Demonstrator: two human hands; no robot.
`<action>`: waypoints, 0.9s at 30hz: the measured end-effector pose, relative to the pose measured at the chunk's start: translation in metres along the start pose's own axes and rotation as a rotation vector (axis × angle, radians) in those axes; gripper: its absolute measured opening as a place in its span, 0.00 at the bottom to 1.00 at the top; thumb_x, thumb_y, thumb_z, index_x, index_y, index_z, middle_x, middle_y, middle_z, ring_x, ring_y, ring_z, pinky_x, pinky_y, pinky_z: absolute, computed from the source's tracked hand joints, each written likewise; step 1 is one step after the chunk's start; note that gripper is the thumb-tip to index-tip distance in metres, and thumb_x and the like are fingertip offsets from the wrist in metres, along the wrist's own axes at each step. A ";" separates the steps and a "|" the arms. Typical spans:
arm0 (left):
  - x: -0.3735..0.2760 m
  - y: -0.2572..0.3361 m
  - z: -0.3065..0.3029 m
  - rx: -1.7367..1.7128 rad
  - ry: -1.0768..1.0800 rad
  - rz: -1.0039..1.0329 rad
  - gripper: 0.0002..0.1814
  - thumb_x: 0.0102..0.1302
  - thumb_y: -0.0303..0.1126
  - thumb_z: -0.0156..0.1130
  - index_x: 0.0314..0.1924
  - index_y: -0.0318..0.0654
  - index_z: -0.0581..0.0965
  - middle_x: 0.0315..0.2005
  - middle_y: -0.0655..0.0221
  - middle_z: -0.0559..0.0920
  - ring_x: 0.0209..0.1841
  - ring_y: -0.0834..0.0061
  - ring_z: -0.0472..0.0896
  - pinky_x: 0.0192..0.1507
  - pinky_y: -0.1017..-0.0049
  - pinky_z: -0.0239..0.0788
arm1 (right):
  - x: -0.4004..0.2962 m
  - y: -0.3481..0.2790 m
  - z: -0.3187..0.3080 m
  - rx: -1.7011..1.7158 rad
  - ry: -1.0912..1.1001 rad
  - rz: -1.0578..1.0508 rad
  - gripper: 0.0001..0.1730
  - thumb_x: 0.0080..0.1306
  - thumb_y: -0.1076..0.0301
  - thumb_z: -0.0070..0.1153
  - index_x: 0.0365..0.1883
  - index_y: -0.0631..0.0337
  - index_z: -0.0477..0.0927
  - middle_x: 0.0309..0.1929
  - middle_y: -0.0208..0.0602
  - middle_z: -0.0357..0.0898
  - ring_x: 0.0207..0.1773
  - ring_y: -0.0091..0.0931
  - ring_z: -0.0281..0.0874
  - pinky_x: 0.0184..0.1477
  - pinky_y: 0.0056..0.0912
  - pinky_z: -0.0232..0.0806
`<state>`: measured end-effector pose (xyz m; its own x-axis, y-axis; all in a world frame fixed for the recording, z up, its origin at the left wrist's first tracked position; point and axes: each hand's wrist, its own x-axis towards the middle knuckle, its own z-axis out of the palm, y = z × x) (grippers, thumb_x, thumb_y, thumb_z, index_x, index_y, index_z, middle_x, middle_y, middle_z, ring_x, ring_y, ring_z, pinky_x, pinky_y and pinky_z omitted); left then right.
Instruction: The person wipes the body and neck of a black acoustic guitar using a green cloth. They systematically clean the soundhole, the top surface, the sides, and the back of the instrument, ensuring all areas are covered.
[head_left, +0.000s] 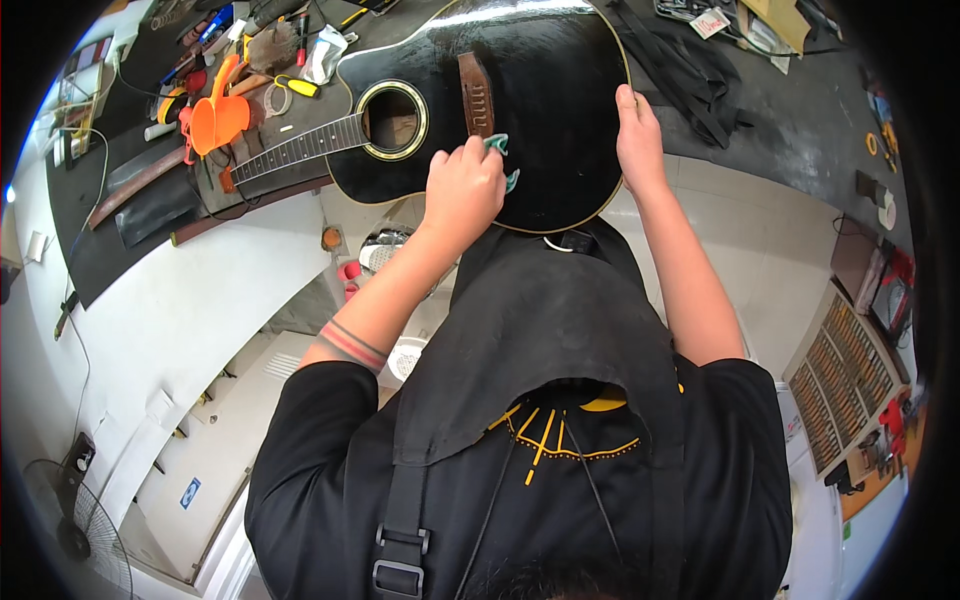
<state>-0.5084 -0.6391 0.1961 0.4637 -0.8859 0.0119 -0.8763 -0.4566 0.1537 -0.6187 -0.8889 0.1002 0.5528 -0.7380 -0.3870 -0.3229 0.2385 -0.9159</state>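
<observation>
A black acoustic guitar (551, 82) with pale edge binding lies face up before me, its lower side over the bench's front edge. Its neck (304, 150) points left; no strings are visible on it. My left hand (466, 180) presses a bunched green cloth (496, 142) against the top, just below the brown wooden bridge (476, 97). Part of the cloth is hidden under the fingers. At the guitar's right end, my right hand (639, 139) grips the rim of the body. The ringed soundhole (392, 120) sits left of the bridge.
Left on the dark workbench (780, 142) are an orange scoop (219, 120), a yellow-handled tool (300, 86), a brush (274, 46) and a tape roll (277, 99). A black fabric bag (686, 79) lies right of the guitar. A stool (382, 247) stands below; a fan (82, 532) is lower left.
</observation>
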 end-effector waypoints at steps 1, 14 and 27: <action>-0.009 -0.002 -0.001 -0.056 -0.037 -0.019 0.05 0.64 0.30 0.72 0.35 0.39 0.84 0.35 0.64 0.81 0.39 0.62 0.86 0.40 0.58 0.71 | -0.002 -0.001 0.000 0.004 -0.002 0.005 0.38 0.88 0.38 0.52 0.63 0.72 0.83 0.49 0.44 0.88 0.54 0.31 0.81 0.62 0.36 0.71; -0.026 0.010 -0.026 -0.561 -0.013 -0.322 0.18 0.73 0.35 0.76 0.58 0.36 0.88 0.41 0.60 0.84 0.41 0.53 0.87 0.47 0.60 0.80 | -0.002 -0.009 -0.002 -0.023 -0.013 0.000 0.39 0.87 0.37 0.52 0.63 0.73 0.83 0.49 0.45 0.87 0.53 0.32 0.81 0.61 0.37 0.72; 0.017 -0.009 0.006 -0.194 0.099 -0.117 0.10 0.67 0.30 0.74 0.35 0.39 0.78 0.30 0.60 0.85 0.31 0.54 0.88 0.36 0.56 0.79 | -0.008 -0.023 -0.006 -0.054 -0.073 0.043 0.48 0.86 0.34 0.54 0.75 0.80 0.75 0.68 0.51 0.83 0.71 0.33 0.78 0.75 0.34 0.65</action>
<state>-0.4934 -0.6509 0.1887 0.5797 -0.8111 0.0780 -0.7787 -0.5232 0.3462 -0.6203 -0.8919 0.1253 0.5913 -0.6795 -0.4343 -0.3872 0.2332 -0.8920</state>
